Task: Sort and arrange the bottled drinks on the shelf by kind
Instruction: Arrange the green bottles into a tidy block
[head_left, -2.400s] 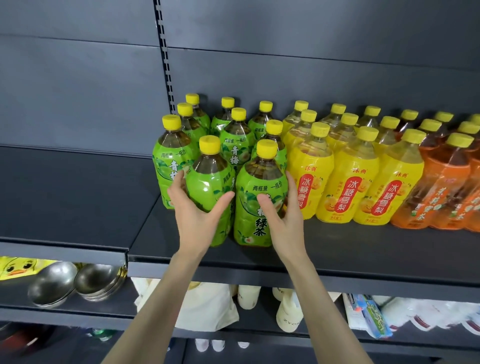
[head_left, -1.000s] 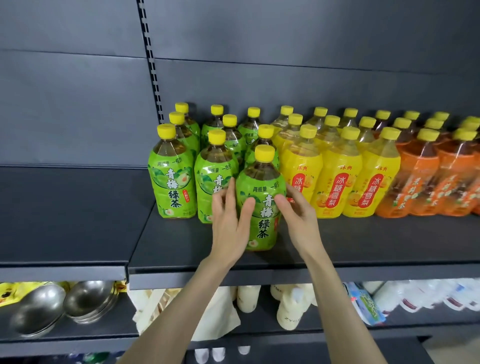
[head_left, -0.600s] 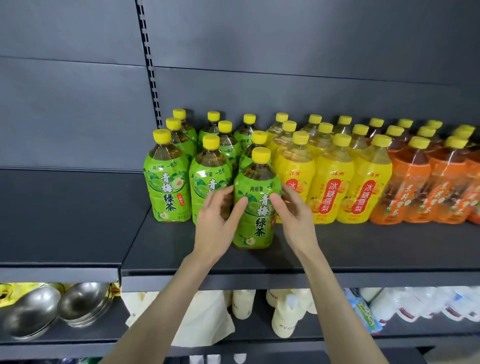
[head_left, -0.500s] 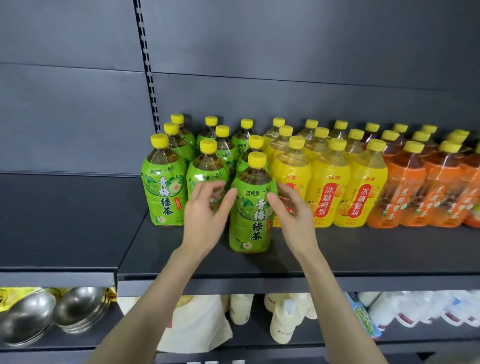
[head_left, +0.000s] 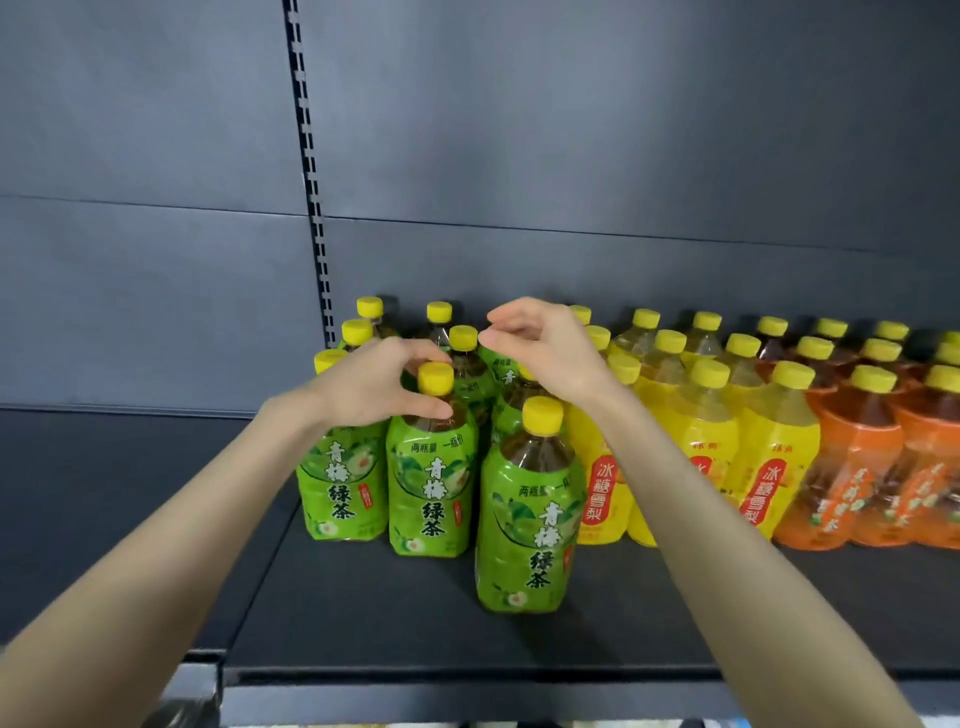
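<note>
Left hand (head_left: 366, 387) is wrapped round the neck of a green tea bottle (head_left: 434, 488) in the front row, thumb under its yellow cap (head_left: 435, 378) and fingers over the top. Right hand (head_left: 545, 348) is up over the back green tea bottles (head_left: 470, 366), fingers loosely curled, nothing in it as far as I can see. Its fingertips sit just beside one of their caps, can't tell if they touch.

One lone green bottle (head_left: 524, 525) stands upright and untouched, out ahead of the rest, nearer the shelf's front edge.

The shelf (head_left: 363, 618) is dark grey, with the greens at its left end, yellow pear drink bottles (head_left: 696, 457) just beside them and orange bottles (head_left: 857, 467) toward the right edge. Behind is a dark grey back panel (head_left: 571, 130) with a slotted upright (head_left: 306, 156).

Half a second ago both hands were cupped round that lone bottle's body. Now they're off it and up at cap height.
</note>
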